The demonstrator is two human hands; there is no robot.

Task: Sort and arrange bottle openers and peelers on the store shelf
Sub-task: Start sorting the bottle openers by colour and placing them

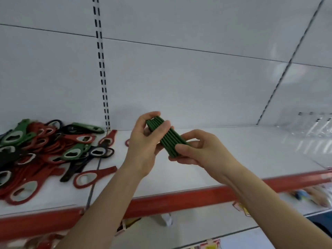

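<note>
Both of my hands hold a stack of several green bottle openers (166,136) edge-on above the white shelf (242,151). My left hand (143,142) grips the stack's far end, thumb on top and fingers wrapped behind. My right hand (195,150) grips the near end, with fingertips curled over the green edges. A loose pile of red, green and black bottle openers (41,150) lies on the shelf at the left. One red opener (91,177) lies apart at the pile's near right edge.
The shelf has a red front rail (179,198) and a white back wall with a slotted upright (102,69). Clear packaged goods (316,126) sit at the shelf's far right. Lower shelves with hanging items show below the rail.
</note>
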